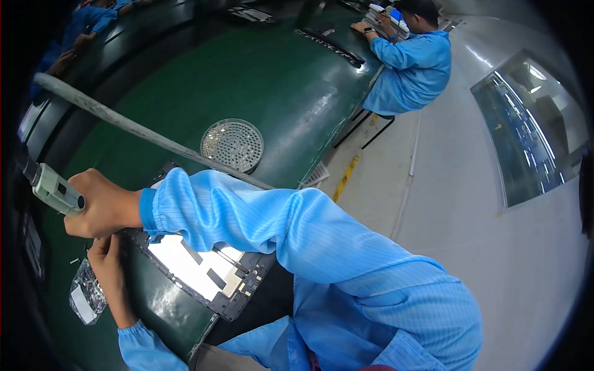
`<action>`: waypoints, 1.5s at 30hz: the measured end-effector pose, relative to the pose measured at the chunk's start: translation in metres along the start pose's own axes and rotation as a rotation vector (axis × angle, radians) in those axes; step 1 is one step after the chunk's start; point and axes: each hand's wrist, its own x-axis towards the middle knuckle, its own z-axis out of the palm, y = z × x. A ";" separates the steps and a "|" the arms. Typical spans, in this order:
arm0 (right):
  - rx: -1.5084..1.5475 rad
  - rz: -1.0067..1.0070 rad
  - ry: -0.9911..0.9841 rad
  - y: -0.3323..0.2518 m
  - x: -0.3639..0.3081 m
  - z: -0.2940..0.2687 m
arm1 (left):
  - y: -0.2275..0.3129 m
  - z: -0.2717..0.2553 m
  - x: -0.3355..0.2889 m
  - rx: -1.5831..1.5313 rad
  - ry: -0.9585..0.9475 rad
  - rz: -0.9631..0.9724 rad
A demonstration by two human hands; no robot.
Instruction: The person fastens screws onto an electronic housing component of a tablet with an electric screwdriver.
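My right hand reaches across to the left and is closed around a pale green hand-held power tool with a dark button; its working end is out of sight. Just below it, my left hand points upward, its fingertips partly hidden behind the right hand. Whether those fingers hold anything does not show. Beside both hands lies a flat dark-framed device panel with a bright white middle and small parts along its edge. My right sleeve covers its upper part.
A round perforated metal tray stands on the green table, behind a grey bar that slants across. A clear plastic bag with a white label lies left of my left wrist. Another person sits at the far right; more sleeves show at upper left.
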 end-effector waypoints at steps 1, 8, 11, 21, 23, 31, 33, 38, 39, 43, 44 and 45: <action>-0.074 -0.064 0.032 0.004 0.001 0.002 | -0.005 -0.004 0.001 0.069 -0.009 0.032; 0.064 0.039 -0.094 -0.010 -0.002 -0.008 | 0.046 0.009 -0.011 0.089 -0.015 0.096; 0.166 0.209 -0.085 -0.027 -0.005 -0.015 | 0.054 0.018 -0.020 -0.160 0.285 0.088; 0.039 0.103 0.030 -0.059 0.008 -0.144 | 0.113 0.133 -0.263 -0.079 0.292 -0.457; -0.016 0.130 0.051 -0.059 0.000 -0.173 | 0.091 0.152 -0.276 -0.546 0.244 -0.542; -0.108 0.161 0.242 -0.056 -0.007 -0.231 | 0.129 0.151 -0.218 -1.198 0.171 -0.641; -0.106 0.158 0.243 -0.054 -0.010 -0.235 | 0.131 0.156 -0.233 -1.068 0.166 -0.616; -0.125 0.149 0.219 -0.058 -0.009 -0.235 | 0.138 0.152 -0.257 -1.122 0.092 -0.688; -0.122 0.148 0.223 -0.058 -0.010 -0.235 | 0.143 0.153 -0.252 -1.329 0.194 -0.744; -0.123 0.146 0.209 -0.052 -0.013 -0.223 | 0.148 0.169 -0.238 -0.823 0.288 -0.698; -0.145 0.151 0.220 -0.052 -0.013 -0.227 | 0.151 0.167 -0.234 -0.821 0.285 -0.688; -0.145 0.142 0.222 -0.052 -0.013 -0.231 | 0.157 0.162 -0.232 -0.690 0.316 -0.617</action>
